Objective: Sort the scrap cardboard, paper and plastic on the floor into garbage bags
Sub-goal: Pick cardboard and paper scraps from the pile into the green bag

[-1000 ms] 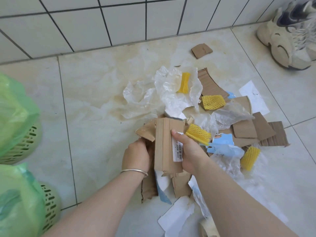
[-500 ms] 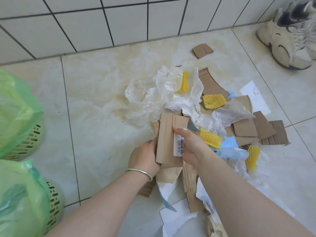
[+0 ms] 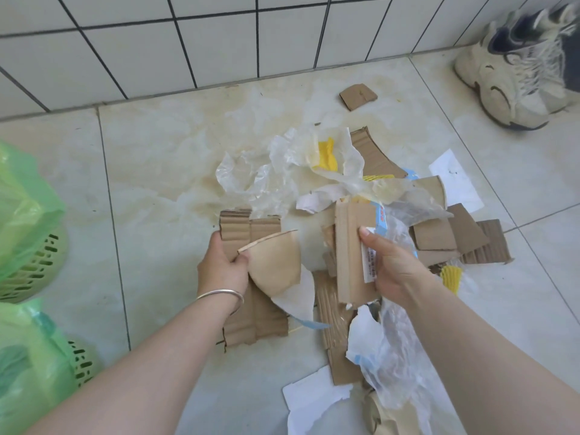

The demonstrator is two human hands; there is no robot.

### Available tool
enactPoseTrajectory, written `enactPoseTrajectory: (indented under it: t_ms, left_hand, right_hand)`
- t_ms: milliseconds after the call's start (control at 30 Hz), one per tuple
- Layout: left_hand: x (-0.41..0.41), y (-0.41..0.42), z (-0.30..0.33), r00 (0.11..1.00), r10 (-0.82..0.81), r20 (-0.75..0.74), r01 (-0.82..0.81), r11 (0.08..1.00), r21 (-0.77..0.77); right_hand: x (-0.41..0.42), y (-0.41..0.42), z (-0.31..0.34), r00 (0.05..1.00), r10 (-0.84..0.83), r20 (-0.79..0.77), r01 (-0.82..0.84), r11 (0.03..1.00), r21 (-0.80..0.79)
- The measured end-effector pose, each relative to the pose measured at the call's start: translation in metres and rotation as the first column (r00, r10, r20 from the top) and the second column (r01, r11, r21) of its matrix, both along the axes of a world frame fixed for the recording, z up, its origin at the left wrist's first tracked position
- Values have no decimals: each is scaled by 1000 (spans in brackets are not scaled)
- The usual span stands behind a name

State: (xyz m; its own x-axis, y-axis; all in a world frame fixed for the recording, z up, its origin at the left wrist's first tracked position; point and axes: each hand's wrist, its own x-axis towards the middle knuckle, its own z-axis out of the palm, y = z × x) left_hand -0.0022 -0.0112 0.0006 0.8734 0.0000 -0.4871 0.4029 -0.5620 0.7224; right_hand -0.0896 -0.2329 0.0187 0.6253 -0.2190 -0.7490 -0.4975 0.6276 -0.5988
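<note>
A heap of scrap lies on the floor tiles: brown cardboard pieces, crumpled clear plastic film, white paper and yellow foam netting. My left hand, with a silver bangle on its wrist, grips a corrugated cardboard sheet and a tan curved cardboard piece above the floor. My right hand holds a folded cardboard strip with a white barcode label upright. Two green garbage bags line baskets at the left edge.
A white tiled wall runs along the far side. A pale sneaker stands at the top right. One small cardboard scrap lies alone near the wall. Bare floor tile separates the heap from the bags.
My hands have separated. The left hand has pulled a corrugated sheet and a curved tan piece to the left, while the right hand keeps the labelled strip on the right.
</note>
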Motion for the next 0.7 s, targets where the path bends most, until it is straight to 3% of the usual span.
enactPoseTrajectory:
  t_ms: [133, 333, 533, 700]
  left_hand:
    - [6, 6, -3, 996, 78, -35, -79, 996, -35]
    - [6, 10, 13, 998, 58, -39, -61, 995, -84]
    - [0, 20, 36, 995, 98, -24, -101, 988, -119]
    - [0, 27, 77, 987, 157, -21, -158, 972, -175]
  right_hand:
    - [-5, 13, -3, 984, 175, -40, -176, 984, -36]
    - [12, 43, -1, 963, 242, -118, -258, 955, -149]
    - [16, 73, 16, 927, 357, -115, -368, 925, -90]
    - [29, 90, 61, 918, 393, -58, -394, 880, -264]
